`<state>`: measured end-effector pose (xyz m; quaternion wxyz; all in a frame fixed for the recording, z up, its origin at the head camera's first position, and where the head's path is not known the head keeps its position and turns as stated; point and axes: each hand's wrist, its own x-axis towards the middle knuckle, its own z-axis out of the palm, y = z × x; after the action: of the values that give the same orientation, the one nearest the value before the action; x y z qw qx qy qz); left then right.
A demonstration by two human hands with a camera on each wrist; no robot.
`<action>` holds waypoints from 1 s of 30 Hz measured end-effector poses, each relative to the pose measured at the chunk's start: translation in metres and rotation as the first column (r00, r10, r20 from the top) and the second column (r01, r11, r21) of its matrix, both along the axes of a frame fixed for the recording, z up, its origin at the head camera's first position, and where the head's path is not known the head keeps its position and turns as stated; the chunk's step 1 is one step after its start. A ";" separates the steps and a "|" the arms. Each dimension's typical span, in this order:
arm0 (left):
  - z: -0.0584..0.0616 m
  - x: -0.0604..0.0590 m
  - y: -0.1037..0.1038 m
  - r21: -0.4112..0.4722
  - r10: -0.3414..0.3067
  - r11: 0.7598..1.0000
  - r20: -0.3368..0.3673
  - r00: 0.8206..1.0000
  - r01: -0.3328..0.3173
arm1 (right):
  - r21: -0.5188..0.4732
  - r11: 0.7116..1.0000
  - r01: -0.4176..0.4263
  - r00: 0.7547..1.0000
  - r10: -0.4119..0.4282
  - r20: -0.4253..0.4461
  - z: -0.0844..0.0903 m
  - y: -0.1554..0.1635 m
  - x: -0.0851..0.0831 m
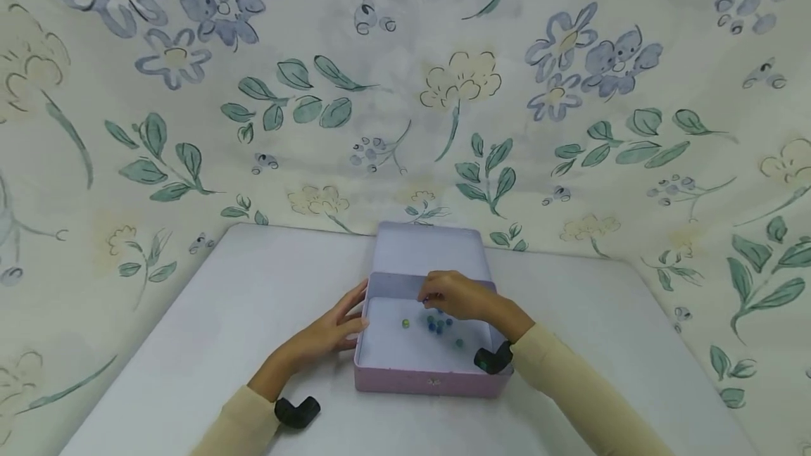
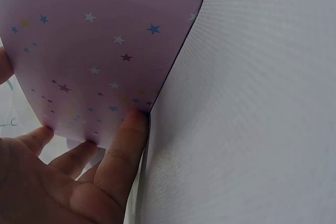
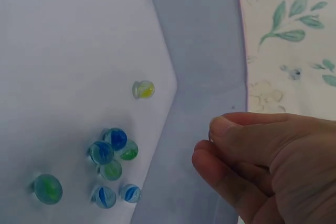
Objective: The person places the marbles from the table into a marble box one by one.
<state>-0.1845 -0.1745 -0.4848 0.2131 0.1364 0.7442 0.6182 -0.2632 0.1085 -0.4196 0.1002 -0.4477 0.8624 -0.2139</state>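
Note:
A shallow metal box (image 1: 434,380), pink-lilac outside and pale inside, stands with its lid (image 1: 431,248) raised at the back. Against its left side rests my left hand (image 1: 323,336), fingers extended and thumb at the rim; the left wrist view shows fingertips touching the star-printed wall (image 2: 100,51). Above the box's back part, my right hand (image 1: 453,294) pinches a marble between thumb and fingers, mostly hidden by the fingertips. Below it, several blue and green glass marbles (image 3: 111,170) lie on the box floor. A yellow marble (image 3: 144,89) sits apart from the cluster, as does a green marble (image 3: 48,189).
The box stands on a white table (image 1: 266,266) that reaches to a floral-patterned cloth backdrop (image 1: 405,104). Black wrist devices are strapped at the left cuff (image 1: 298,412) and the right cuff (image 1: 493,359).

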 end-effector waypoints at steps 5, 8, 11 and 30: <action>-0.004 0.006 0.003 0.001 -0.005 1.000 0.008 1.000 0.005 | 0.017 1.000 -0.015 1.000 0.015 -0.013 -0.004 -0.001 0.003; -0.003 0.007 0.002 -0.005 0.002 1.000 0.010 1.000 -0.002 | 0.039 0.999 -0.021 0.999 0.023 -0.037 -0.005 -0.004 0.000; -0.001 0.006 0.002 -0.005 0.007 1.000 0.002 1.000 -0.007 | 0.061 0.998 -0.020 0.999 0.022 -0.044 -0.007 -0.008 -0.003; 0.003 0.003 0.002 -0.020 0.015 1.000 -0.002 1.000 -0.015 | 0.143 0.990 0.001 0.999 0.005 -0.047 -0.032 -0.012 -0.001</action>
<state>-0.1813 -0.1725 -0.4818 0.2093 0.1290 0.7515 0.6122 -0.2638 0.0967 -0.4513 0.1119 -0.4452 0.8772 -0.1410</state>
